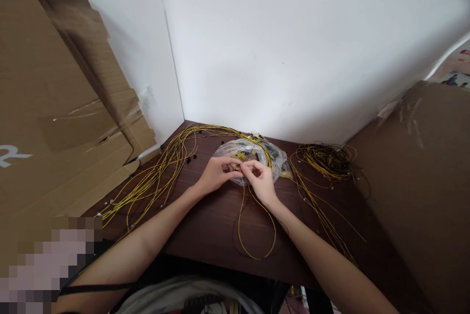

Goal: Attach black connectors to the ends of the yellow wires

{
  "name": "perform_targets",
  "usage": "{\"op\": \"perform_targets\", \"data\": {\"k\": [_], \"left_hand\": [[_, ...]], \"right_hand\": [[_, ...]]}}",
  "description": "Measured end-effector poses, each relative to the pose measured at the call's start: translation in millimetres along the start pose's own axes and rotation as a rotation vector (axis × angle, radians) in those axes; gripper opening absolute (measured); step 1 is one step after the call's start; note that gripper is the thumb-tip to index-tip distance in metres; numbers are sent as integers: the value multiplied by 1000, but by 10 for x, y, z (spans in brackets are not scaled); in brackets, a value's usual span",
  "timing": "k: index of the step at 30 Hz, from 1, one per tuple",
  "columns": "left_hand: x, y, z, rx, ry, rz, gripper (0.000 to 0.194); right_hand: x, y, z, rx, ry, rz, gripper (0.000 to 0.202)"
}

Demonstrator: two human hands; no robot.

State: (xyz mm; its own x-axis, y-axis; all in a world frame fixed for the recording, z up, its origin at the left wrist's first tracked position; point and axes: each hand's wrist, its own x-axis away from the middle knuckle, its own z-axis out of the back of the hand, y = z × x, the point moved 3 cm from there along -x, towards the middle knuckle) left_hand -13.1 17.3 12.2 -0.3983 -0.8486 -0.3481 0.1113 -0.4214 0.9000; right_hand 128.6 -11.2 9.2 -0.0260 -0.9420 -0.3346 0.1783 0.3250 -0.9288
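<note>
My left hand (222,172) and my right hand (259,177) meet fingertip to fingertip above a clear plastic bag (235,148) at the middle of the table. Both are closed in a pinch on the end of a yellow and black wire, whose loop (275,235) hangs down toward the table's front edge. The very tip between the fingers is too small to make out. Small yellow and black pieces (239,156) lie in the bag, just behind my fingers.
On the dark table (209,221), long yellow wires (147,184) spread left and more wires (319,213) run right. A coiled bundle (330,162) sits back right. Cardboard (66,108) stands left, a cardboard box (418,172) right, a white wall (286,50) behind.
</note>
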Motion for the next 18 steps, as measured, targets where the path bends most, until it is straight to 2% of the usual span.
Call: {"op": "perform_targets", "data": {"k": [5,12,18], "left_hand": [[-11,31,24,-58,23,7,29],[-19,91,94,-93,161,-30,28],[-19,119,93,-69,162,-39,25]], "right_hand": [[8,48,-18,-33,-22,-20,25],[0,120,-54,-169,-75,-91,29],[6,97,-80,-196,-149,-145,36]]}}
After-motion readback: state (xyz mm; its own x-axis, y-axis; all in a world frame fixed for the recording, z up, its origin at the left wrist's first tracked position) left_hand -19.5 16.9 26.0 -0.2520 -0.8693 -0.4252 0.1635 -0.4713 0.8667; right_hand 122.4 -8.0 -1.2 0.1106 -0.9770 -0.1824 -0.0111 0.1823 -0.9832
